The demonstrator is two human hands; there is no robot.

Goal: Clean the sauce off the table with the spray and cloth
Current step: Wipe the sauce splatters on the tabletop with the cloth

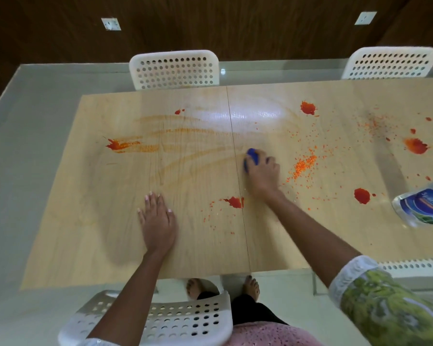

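Toward the worktop's (85, 245) left edge, smeared sauce (125, 145) streaks run inward. The left hand (158, 221) lies flat near the near edge, fingers spread. At the middle the right hand (261, 172) grips a blue cloth (251, 157) — blurred, seemingly pressed down. The spray bottle (421, 204) lies at the right edge.

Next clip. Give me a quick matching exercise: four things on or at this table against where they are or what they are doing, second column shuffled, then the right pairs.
Column one:
1. left hand
2. right hand
3. spray bottle
4. blue cloth

Column two:
A. lies at the table's right edge
B. bunched under curled fingers
C. rests flat on the wood, holds nothing
D. grips the cloth at the table's middle

Pairs: 1-C, 2-D, 3-A, 4-B
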